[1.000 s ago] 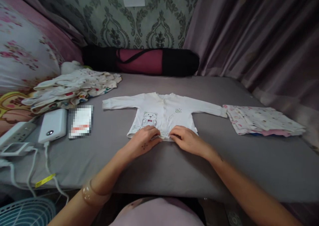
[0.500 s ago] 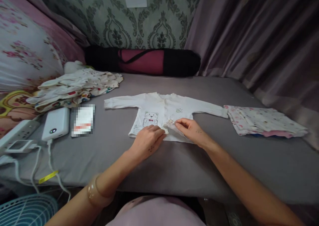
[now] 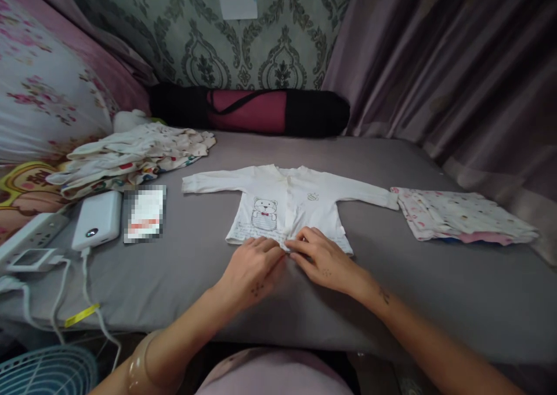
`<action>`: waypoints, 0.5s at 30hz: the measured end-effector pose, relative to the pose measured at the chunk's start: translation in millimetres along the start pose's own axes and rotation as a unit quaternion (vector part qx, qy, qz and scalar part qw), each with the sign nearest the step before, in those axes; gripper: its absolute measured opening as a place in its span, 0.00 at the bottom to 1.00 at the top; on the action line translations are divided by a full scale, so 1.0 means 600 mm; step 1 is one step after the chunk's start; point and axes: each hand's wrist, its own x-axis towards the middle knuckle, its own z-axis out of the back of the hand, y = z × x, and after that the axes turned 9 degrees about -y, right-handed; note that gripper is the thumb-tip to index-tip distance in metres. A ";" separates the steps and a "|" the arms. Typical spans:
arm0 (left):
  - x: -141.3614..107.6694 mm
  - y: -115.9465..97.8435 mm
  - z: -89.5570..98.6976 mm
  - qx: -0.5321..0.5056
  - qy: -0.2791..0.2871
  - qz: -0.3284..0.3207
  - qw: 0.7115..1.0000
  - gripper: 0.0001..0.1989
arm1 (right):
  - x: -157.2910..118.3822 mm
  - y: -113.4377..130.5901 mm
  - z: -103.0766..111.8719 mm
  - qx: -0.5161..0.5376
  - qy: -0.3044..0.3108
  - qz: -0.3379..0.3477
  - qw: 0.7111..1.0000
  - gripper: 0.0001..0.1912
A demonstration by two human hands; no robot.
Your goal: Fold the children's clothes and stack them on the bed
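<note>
A small white long-sleeved baby shirt [image 3: 290, 200] with a bear print lies spread flat, front up, on the grey bed sheet [image 3: 304, 290]. Both sleeves stretch out sideways. My left hand [image 3: 251, 270] rests on the shirt's bottom hem at its middle, fingers together and pressing the cloth. My right hand [image 3: 324, 261] sits right beside it on the hem, fingertips pinching the edge of the right front panel near the button line. The two hands almost touch.
A heap of patterned baby clothes [image 3: 130, 157] lies at the left, a folded stack [image 3: 461, 215] at the right. A white power bank [image 3: 96, 220], a blurred card [image 3: 144, 212], a power strip [image 3: 30, 238] with cables sit near the left edge. A black-and-red roll bag [image 3: 250, 108] lines the wall.
Half a second ago my right hand had the right front panel's lower corner lifted and folded back. Now that panel lies flat again and both hands are down at the hem.
</note>
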 end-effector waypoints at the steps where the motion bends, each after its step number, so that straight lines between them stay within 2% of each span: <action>1: 0.003 0.004 0.001 -0.007 -0.015 0.017 1.000 0.14 | 0.000 0.004 0.003 -0.007 0.006 0.004 1.000 0.14; 3: 0.012 0.014 -0.001 -0.019 -0.039 0.033 0.999 0.14 | 0.001 0.007 0.011 0.002 0.030 0.017 0.999 0.12; 5: 0.025 0.025 -0.010 -0.030 -0.050 0.012 0.998 0.15 | 0.007 -0.002 0.017 0.034 0.052 0.022 0.998 0.12; 6: 0.030 0.030 -0.016 -0.034 -0.048 -0.008 0.998 0.16 | 0.010 -0.011 0.019 0.047 0.043 0.015 0.998 0.14; 8: 0.038 0.040 -0.030 -0.026 -0.028 -0.040 0.998 0.18 | 0.017 -0.038 0.020 0.033 -0.021 -0.013 0.999 0.17; 10: 0.040 0.049 -0.045 0.001 0.002 -0.041 0.999 0.21 | 0.019 -0.072 0.016 -0.041 -0.079 -0.038 0.995 0.19; 11: 0.038 0.053 -0.052 0.014 0.016 -0.035 0.999 0.22 | 0.018 -0.089 0.013 -0.085 -0.083 -0.046 0.992 0.22; 15: 0.028 0.062 -0.071 0.036 0.054 -0.013 0.998 0.24 | 0.006 -0.138 -0.006 -0.180 0.010 -0.084 0.980 0.29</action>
